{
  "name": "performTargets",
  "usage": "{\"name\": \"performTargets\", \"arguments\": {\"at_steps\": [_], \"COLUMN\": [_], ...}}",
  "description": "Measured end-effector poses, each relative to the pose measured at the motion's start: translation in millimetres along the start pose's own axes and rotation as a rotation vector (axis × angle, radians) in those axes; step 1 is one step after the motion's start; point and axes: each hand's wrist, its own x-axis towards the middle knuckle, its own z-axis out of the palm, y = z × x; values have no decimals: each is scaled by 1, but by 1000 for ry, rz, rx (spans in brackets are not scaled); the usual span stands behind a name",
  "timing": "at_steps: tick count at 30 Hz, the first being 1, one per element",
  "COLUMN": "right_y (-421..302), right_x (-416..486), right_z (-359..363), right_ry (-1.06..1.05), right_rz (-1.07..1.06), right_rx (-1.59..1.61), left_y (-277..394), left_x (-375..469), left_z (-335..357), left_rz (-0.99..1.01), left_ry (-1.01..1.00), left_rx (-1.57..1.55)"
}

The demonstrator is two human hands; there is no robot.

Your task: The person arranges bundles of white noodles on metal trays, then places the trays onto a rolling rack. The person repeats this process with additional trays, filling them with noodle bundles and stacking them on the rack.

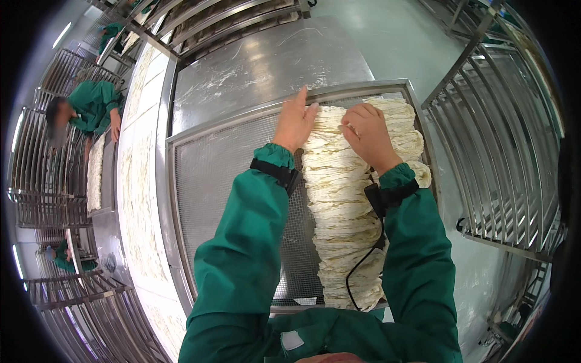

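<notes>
A long row of pale, cream-coloured pleated food strips (pixel 338 199) lies along a wire-mesh tray (pixel 227 168) with a metal frame. At the row's far end, my left hand (pixel 295 120) rests against its left side, fingers stretched out and thumb apart. My right hand (pixel 368 136) is bent over the top of the same end, with its fingertips and thumb close together on the strips. Whether it pinches any of them cannot be seen. A second pleated row (pixel 404 127) lies to the right, partly hidden beneath my right hand and forearm.
Left of the tray runs a white conveyor belt (pixel 140 181) carrying pale sheets. Beyond it, a person in green (pixel 95 106) bends over another tray. Metal racks (pixel 494 149) stand at the right, others at the far left. A black cable (pixel 352 272) hangs from my right wrist strap.
</notes>
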Motion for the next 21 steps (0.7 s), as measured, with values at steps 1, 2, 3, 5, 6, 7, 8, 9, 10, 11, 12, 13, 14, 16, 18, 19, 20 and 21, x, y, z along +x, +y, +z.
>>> {"name": "performTargets", "arguments": {"at_steps": [1,2,3,5,6,7,8,9,10,11,12,13,14,16,18,19,20,21], "right_y": [2,4,6,7,6,3,-2,-7,-15,-21,-26,-28,-27,-18,0,9,18,25], "right_x": [1,1,2,4,6,8,12,15,17,19,20,20,16,9,5,5,7,10], "right_z": [6,9,10,9,7,6,8,11,17,25,34,43,48,55,58,57,56,54], "right_ry": [-20,-110,-47,-125,-119,-191,-75,36,58,66,21,-83,-239,-396,-392,-410,-431,-396], "right_rz": [2,54,23,121,139,231,110,-11,-64,-120,-141,-171,-57,1,-15,3,-4,-31], "right_rx": [-153,-314,-292,-267,-268,-289,-234,-177,-178,-214,-214,-301,-279,-315,-328,-342,-310,-279], "left_y": [-7,-12,-18,-26,-30,-33,-35,-34,-34,-31,-28,-25,-21,-19,-17,-22,-27,-26], "left_x": [-3,-10,-14,-21,-23,-24,-24,-26,-26,-29,-31,-35,-42,-70,-104,-129,-161,-198], "left_z": [1,2,0,6,8,10,11,14,14,14,11,7,0,-33,-79,-112,-152,-191], "left_rz": [1,-8,-48,105,111,143,133,155,181,195,92,58,33,-23,-90,-130,-164,-120], "left_ry": [-66,-141,-203,-56,-34,8,-5,43,27,62,-41,-94,-68,-58,-50,-35,-19,143], "left_rx": [118,231,371,360,343,326,311,298,372,395,406,449,453,391,244,172,102,113]}}
